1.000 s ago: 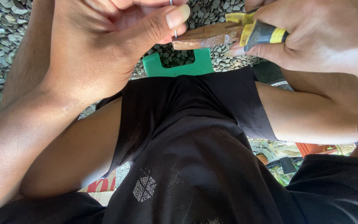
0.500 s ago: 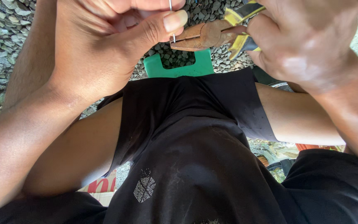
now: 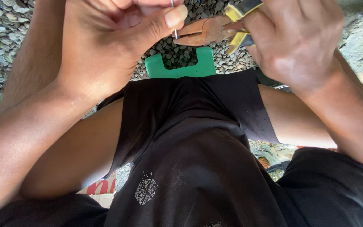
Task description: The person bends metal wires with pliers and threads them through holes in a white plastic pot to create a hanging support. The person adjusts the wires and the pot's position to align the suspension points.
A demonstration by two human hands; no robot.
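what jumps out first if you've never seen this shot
At the top centre, rusty pliers with yellow-and-dark handles, held in the right hand, have their jaws on a thin metal wire pinched in the left hand. Just below them a bright green plastic stool edge shows against grey gravel.

red-and-white printed carton (image 3: 99, 188) low left, under the thigh

The pliers (image 3: 202, 31) have rusty brown metal and yellow and black handles, the little wire (image 3: 174, 21) is shiny grey, the stool (image 3: 181, 67) is bright green, the shorts (image 3: 190, 138) are black with a small white mark, and the stones (image 3: 5, 29) are grey.
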